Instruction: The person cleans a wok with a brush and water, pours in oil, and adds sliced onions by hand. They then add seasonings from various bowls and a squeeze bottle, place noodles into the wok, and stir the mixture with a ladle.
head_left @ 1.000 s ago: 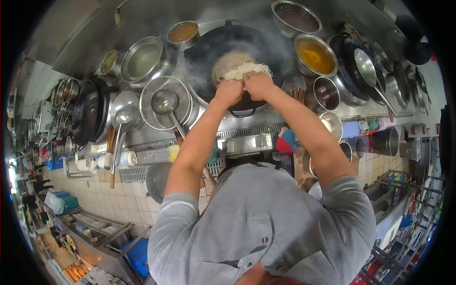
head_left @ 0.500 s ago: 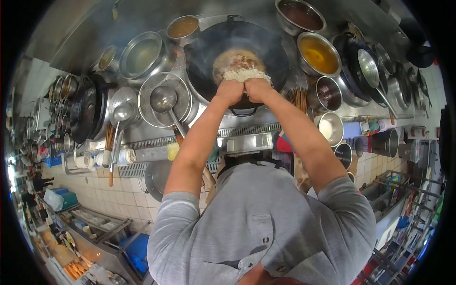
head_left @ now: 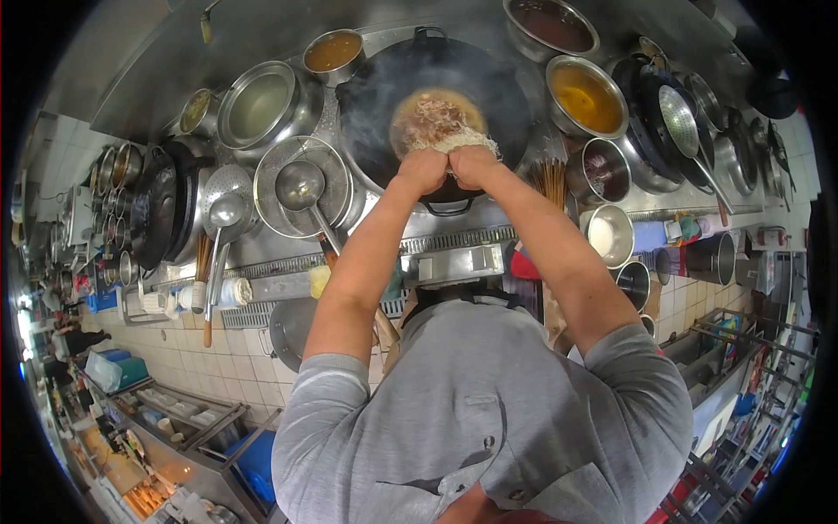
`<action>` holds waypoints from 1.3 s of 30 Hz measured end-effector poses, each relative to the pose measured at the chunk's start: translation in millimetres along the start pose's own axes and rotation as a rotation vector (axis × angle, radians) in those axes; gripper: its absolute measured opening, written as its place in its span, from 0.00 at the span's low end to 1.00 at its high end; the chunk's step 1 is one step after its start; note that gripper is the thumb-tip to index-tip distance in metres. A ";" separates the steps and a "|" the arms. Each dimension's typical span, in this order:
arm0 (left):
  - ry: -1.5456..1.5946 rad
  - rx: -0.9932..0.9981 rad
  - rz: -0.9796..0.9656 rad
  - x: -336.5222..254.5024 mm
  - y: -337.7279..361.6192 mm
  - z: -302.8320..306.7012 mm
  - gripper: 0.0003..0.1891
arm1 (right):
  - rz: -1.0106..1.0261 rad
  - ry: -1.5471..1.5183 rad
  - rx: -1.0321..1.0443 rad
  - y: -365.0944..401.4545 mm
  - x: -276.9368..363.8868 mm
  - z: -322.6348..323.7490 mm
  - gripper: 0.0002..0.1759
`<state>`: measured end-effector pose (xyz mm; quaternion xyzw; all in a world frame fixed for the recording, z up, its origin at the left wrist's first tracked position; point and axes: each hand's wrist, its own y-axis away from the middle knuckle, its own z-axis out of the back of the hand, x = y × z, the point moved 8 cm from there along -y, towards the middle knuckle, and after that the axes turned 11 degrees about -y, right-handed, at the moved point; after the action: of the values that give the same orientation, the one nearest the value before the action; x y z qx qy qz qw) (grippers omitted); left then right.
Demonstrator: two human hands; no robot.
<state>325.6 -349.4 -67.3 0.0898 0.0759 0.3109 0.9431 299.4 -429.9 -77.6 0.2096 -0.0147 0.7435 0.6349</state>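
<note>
Side by side over the near part of a large black wok (head_left: 367,105), my left hand (head_left: 424,169) and my right hand (head_left: 474,165) are closed on a bundle of pale, thin noodles (head_left: 456,141). Strands stick out past the far side of both fists. Brown broth (head_left: 436,109) with some noodle strands in it lies in the bottom of the wok, and steam rises from it. My fingertips are hidden beneath the fists.
Left of the wok, a ladle (head_left: 300,185) rests in a round strainer (head_left: 271,210). A pot of orange liquid (head_left: 587,96) and a bundle of thin sticks (head_left: 550,182) are on the right. A perforated skimmer (head_left: 677,120) leans over stacked woks at far right.
The noodle bundle at my hands looks smaller, and more strands now lie in the broth. Both hands stay in nearly the same place.
</note>
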 end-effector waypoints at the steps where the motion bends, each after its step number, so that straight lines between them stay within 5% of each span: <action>1: 0.003 0.000 -0.002 1.0 -0.8 -1.4 0.11 | 0.000 -0.003 0.003 -1.0 -1.1 -1.6 0.11; 28: 0.012 0.030 -0.005 5.0 -17.5 -14.3 0.10 | -0.048 -0.003 0.062 -7.5 -10.9 -9.5 0.12; 31: 0.017 -0.001 -0.009 6.3 -16.3 -11.9 0.10 | 0.064 -0.007 0.005 -4.4 -7.9 -3.6 0.11; 34: -0.025 0.030 0.045 14.0 -15.2 -3.0 0.11 | 0.253 -0.011 -0.405 24.3 13.3 34.4 0.11; 39: -0.082 -0.036 0.022 0.9 -4.4 21.8 0.10 | 0.089 0.065 -0.184 12.2 -1.5 18.1 0.12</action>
<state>333.2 -355.0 -47.1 0.0865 0.0306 0.3188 0.9434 293.3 -438.9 -58.6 0.1253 -0.0717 0.7727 0.6181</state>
